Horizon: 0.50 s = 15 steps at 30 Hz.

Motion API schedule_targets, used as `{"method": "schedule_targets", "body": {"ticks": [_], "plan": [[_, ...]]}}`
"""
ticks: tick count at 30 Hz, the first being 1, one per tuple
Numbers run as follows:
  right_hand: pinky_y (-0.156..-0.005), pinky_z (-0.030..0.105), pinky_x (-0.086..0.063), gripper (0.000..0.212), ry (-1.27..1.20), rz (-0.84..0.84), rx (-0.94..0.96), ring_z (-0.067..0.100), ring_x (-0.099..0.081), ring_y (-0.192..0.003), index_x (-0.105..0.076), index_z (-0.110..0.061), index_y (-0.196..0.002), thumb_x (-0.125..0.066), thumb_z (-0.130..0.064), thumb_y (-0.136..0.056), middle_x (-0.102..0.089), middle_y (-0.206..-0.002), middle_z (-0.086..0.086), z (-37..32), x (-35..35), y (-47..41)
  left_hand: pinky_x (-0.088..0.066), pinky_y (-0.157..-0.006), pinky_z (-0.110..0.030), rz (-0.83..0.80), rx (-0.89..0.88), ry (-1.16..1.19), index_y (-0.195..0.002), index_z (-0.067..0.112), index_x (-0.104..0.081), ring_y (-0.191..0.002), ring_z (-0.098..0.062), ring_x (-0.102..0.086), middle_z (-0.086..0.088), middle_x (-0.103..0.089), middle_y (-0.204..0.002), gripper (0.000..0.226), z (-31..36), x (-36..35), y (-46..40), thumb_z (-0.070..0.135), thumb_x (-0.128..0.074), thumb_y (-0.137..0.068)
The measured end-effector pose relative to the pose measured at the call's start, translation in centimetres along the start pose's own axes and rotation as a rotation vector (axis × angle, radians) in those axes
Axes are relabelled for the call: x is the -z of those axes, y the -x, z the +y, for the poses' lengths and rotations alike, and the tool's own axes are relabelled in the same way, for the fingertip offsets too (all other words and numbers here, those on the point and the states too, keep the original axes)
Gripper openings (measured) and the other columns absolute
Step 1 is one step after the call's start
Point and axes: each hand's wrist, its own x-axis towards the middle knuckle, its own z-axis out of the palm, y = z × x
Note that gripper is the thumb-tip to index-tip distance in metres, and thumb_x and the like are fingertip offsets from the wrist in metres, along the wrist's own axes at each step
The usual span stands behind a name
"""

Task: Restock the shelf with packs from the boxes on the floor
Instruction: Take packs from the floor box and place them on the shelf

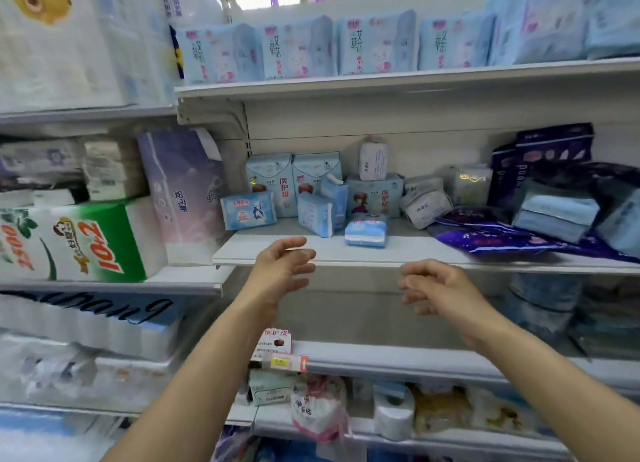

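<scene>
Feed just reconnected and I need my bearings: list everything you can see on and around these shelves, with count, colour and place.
top-shelf packs: four in a row, light blue, top shelf; more light blue ones stacked at right
middle shelf: one, white, bare front strip at centre
middle-shelf small packs: about eight, light blue, centre back
small blue-white pack: one, lying flat nearest the front
grey-white packs: a few, right of centre
purple packs and boxes: several, dark purple, right end
tissue bundles: several, white, one with green, left bay
toilet roll: one, white, bottom shelf
left hand: open, empty, before the shelf edge
right hand: open, empty, grip on nothing
</scene>
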Motion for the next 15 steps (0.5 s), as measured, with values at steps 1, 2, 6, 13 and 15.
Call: {"method": "schedule_targets", "body": {"ticks": [1,2,6,13,15], "plan": [[-0.069,0.032,-0.051,0.014,0.01,-0.007,0.019,0.021,-0.067,-0.081,-0.066,-0.016,-0.101,-0.058,-0.007,-0.093,-0.071,-0.097,0.01,-0.4,0.0,-1.0,-0.054,-0.08,-0.033,0.006,-0.018,-0.024,-0.118,0.016,-0.06,-0.095,-0.019,-0.068,-0.004,-0.071,-0.108,0.025,0.3,0.0,-1.1,0.009,-0.061,-0.095],[-0.069,0.032,-0.051,0.014,0.02,-0.013,0.038,0.02,-0.066,-0.082,-0.066,-0.017,-0.1,-0.059,-0.007,-0.093,-0.071,-0.099,0.011,-0.8,-0.1,-2.0,-0.054,-0.08,-0.034,0.009,-0.036,-0.042,-0.119,0.016,-0.059,-0.095,-0.018,-0.067,-0.002,-0.07,-0.107,0.026,0.6,0.1,-2.3,0.007,-0.06,-0.094],[-0.077,0.038,-0.054,0.017,0.128,-0.013,0.113,0.015,-0.061,-0.089,-0.067,-0.019,-0.104,-0.065,-0.01,-0.088,-0.065,-0.107,0.007,-1.8,-0.9,-7.3,-0.051,-0.091,-0.039,0.002,-0.098,-0.166,-0.126,0.017,-0.055,-0.101,-0.016,-0.062,0.002,-0.065,-0.115,0.04,1.0,-0.1,-8.0,-0.005,-0.055,-0.093],[-0.093,0.03,-0.035,0.061,0.766,-0.039,0.26,0.019,-0.035,-0.123,-0.047,-0.031,-0.132,-0.073,-0.038,-0.078,-0.039,-0.133,-0.002,-3.1,-3.6,-15.8,-0.038,-0.113,-0.043,-0.073,-0.225,-0.644,-0.143,0.028,-0.043,-0.141,-0.022,-0.034,0.0,-0.039,-0.15,0.07,1.4,-0.3,-17.4,-0.015,-0.047,-0.088],[-0.096,0.035,-0.036,0.073,0.898,-0.079,0.226,0.022,-0.031,-0.125,-0.039,-0.036,-0.138,-0.072,-0.05,-0.074,-0.035,-0.134,-0.002,-3.3,-4.3,-17.7,-0.036,-0.115,-0.042,-0.101,-0.279,-0.813,-0.145,0.032,-0.038,-0.143,-0.025,-0.031,-0.002,-0.036,-0.152,0.073,1.5,-0.5,-20.1,-0.012,-0.052,-0.088]]}}
